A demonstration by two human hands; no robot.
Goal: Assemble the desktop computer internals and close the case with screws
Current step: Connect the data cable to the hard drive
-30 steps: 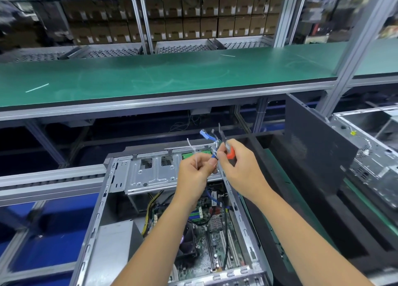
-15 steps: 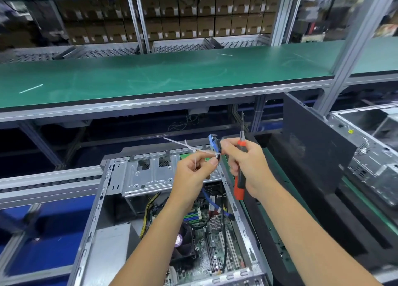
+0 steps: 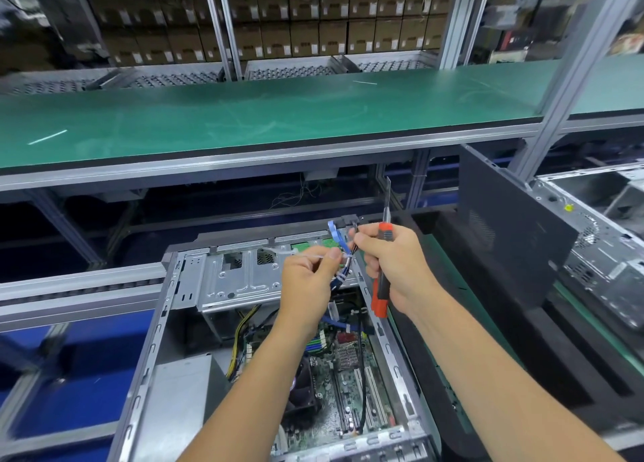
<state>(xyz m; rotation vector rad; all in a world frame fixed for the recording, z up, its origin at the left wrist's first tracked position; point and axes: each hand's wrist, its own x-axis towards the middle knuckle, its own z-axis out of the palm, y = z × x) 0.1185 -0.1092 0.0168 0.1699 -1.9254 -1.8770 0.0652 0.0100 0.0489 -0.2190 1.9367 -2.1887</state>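
Case (image 3: 181, 298), open, lies below both hands. Above its drive bay, left hand (image 3: 306, 280) pinches a white tie (image 3: 310, 255) around the cables (image 3: 343, 264); right hand (image 3: 390, 266) grips cutters (image 3: 381, 287) and the bundle. Likely risk: an overtightened tie could pinch wires.

A long green surface (image 3: 244, 120) framed in aluminium posts (image 3: 571, 78) is backed by metal shelves (image 3: 216, 26) stacked with brown cartons (image 3: 348, 26).

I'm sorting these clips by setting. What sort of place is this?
Probably a computer assembly line in a factory: a long green workbench on aluminium framing, shelves of stacked brown boxes, and an open computer case with a second chassis alongside.
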